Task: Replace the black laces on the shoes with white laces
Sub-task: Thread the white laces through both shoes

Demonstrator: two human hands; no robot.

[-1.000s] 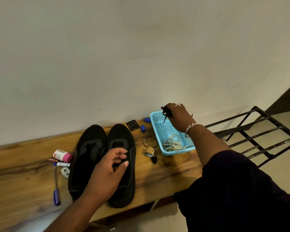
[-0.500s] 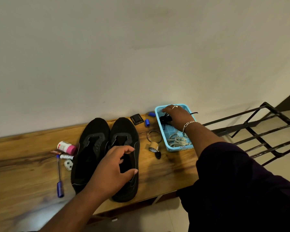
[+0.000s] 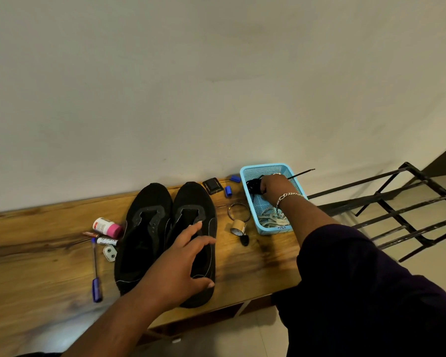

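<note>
Two black shoes, the left shoe (image 3: 142, 235) and the right shoe (image 3: 195, 210), lie side by side on the wooden bench (image 3: 258, 264) with no laces in their eyelets. My left hand (image 3: 180, 264) hovers over the right shoe with fingers spread and thumb out. My right hand (image 3: 274, 188) is inside the blue basket (image 3: 252, 202), gripping a bundle of black laces (image 3: 252, 186); one lace end sticks out past the basket's far rim. White laces (image 3: 271, 219) lie in the basket's near end.
Left of the shoes lie a pink-capped bottle (image 3: 106, 226), batteries, a white plug and a blue pen (image 3: 95, 271). Between shoes and basket sit a bangle (image 3: 238, 212), a tape roll (image 3: 238, 227), a small black box and blue caps. A black metal rack (image 3: 397, 210) stands right.
My right hand lowered the black laces from above the basket down into it. My left hand opened wider over the right shoe. The view drifted slightly.
</note>
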